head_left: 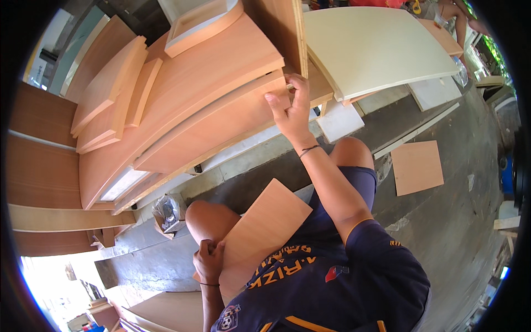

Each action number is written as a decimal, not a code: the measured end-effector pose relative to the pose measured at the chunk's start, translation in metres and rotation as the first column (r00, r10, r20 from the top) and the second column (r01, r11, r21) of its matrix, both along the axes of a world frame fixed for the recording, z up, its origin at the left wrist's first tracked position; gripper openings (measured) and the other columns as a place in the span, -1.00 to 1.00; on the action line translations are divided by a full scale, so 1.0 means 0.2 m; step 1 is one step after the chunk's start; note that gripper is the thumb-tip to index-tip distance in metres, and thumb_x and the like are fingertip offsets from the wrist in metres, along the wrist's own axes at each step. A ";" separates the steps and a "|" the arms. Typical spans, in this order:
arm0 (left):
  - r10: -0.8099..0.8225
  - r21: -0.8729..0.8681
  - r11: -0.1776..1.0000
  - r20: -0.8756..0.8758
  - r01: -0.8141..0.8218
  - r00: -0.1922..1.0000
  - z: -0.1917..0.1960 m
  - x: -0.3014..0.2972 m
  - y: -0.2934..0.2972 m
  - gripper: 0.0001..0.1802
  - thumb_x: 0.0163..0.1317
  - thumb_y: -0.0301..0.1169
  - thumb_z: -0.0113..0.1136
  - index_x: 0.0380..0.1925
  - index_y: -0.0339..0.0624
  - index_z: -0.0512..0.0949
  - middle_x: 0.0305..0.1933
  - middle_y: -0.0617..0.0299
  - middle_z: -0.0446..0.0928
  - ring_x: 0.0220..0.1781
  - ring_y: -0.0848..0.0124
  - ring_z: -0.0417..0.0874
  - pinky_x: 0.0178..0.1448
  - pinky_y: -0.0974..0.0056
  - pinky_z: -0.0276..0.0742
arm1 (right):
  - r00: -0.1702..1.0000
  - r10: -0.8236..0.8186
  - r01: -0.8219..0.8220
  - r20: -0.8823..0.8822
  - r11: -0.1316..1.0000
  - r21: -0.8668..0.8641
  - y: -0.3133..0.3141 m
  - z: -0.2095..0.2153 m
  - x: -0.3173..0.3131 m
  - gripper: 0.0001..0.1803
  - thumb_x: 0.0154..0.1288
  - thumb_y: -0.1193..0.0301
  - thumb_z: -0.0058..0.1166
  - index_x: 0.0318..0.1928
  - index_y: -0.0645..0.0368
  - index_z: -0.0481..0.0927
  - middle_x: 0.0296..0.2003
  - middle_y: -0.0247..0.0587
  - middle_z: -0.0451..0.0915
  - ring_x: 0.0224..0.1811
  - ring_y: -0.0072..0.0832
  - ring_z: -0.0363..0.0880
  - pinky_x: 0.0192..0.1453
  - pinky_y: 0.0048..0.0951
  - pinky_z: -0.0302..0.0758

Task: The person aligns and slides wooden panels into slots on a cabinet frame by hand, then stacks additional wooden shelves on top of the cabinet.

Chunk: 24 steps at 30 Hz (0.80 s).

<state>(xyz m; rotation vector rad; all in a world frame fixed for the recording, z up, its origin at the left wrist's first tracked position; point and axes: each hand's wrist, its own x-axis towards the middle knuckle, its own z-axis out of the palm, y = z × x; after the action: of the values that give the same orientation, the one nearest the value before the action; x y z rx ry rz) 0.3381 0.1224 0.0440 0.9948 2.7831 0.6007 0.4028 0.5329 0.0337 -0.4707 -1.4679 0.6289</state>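
Observation:
I sit on the floor with my knees up. My right hand point(290, 108) reaches forward, and its fingers and thumb grip the end corner of a long light-brown wooden panel point(215, 124) in a leaning stack. My left hand point(209, 260) is closed on the lower edge of a small light-brown board point(268, 218). That board rests tilted across my thighs.
More brown panels point(110, 88) lean at the left. A cream-white panel point(376, 50) lies on others at the top right. A square brown board point(417, 166) and white offcuts point(338, 120) lie on the concrete floor. A crumpled plastic bag point(166, 213) is by my left knee. Another person point(456, 16) is at the far top right.

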 end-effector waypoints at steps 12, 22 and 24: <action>-0.053 0.040 0.998 -0.011 0.053 0.999 -0.01 -0.02 -0.01 -0.70 0.04 -0.24 0.40 -0.47 -0.21 0.52 -0.61 0.09 0.56 -0.59 0.18 0.62 -0.47 0.19 0.49 | 0.997 0.068 -0.072 -0.038 0.990 -0.121 0.00 0.01 0.01 -0.40 0.05 0.19 0.39 -0.04 0.26 0.38 -0.13 -0.03 0.43 -0.13 -0.20 0.44 -0.05 -0.29 0.45; -0.181 -0.156 0.976 -0.181 0.154 0.967 0.03 -0.04 -0.26 -0.56 -0.22 -0.09 0.51 -0.49 -0.13 0.54 -0.47 0.18 0.57 -0.44 0.21 0.60 -0.29 0.17 0.46 | 0.999 0.032 -0.035 -0.024 0.989 -0.145 -0.01 -0.01 -0.03 -0.41 0.05 0.19 0.38 -0.05 0.30 0.40 -0.14 -0.02 0.45 -0.08 -0.14 0.44 0.02 -0.25 0.41; -0.113 -0.196 0.978 -0.207 0.072 0.972 0.05 0.02 -0.26 -0.52 -0.20 0.00 0.47 -0.40 -0.09 0.58 -0.33 0.22 0.57 -0.23 0.22 0.58 -0.03 0.13 0.35 | 1.000 0.015 -0.016 -0.008 0.984 -0.179 -0.02 -0.04 -0.04 -0.39 0.11 0.16 0.35 0.02 0.28 0.39 -0.11 -0.05 0.45 -0.05 -0.22 0.43 0.05 -0.26 0.39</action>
<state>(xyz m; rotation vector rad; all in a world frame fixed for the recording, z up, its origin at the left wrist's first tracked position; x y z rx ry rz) 0.3419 0.0709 0.0536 1.2061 2.8890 0.2227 0.3956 0.5299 0.0256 -0.5967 -1.4155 0.7787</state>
